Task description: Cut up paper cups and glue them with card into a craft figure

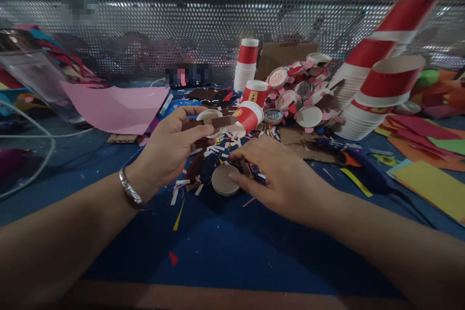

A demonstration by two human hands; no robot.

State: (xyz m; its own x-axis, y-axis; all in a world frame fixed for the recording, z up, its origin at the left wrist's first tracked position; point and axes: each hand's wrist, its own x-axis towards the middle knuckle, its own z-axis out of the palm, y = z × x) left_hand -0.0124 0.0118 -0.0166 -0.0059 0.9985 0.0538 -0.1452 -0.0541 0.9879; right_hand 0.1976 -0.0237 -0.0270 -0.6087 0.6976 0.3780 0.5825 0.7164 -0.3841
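Observation:
My left hand (pixel 174 138) is closed, with thumb and fingers pinching a brown paper strip (pixel 220 123). A round whitish cup bottom (pixel 209 115) shows just behind the strip; whether the same fingers hold it, I cannot tell. Lower down, another round cup bottom (pixel 222 180) lies on the blue tabletop (pixel 232 242). Over its right edge is my right hand (pixel 272 174), thumb and index finger apart, the thumb tip at the disc. Cut paper scraps (pixel 228 143) are scattered between the hands. A red and white paper cup (pixel 249 118) lies tipped just beyond them.
Stacked paper cups (pixel 378 92) lean at the right, with another stack (pixel 247 65) at the back. A pile of cut cup bottoms (pixel 290 89) sits between. A blue glue gun (pixel 348 155) with a cord, coloured paper (pixel 432 189) and a pink sheet (pixel 119 109) flank the hands.

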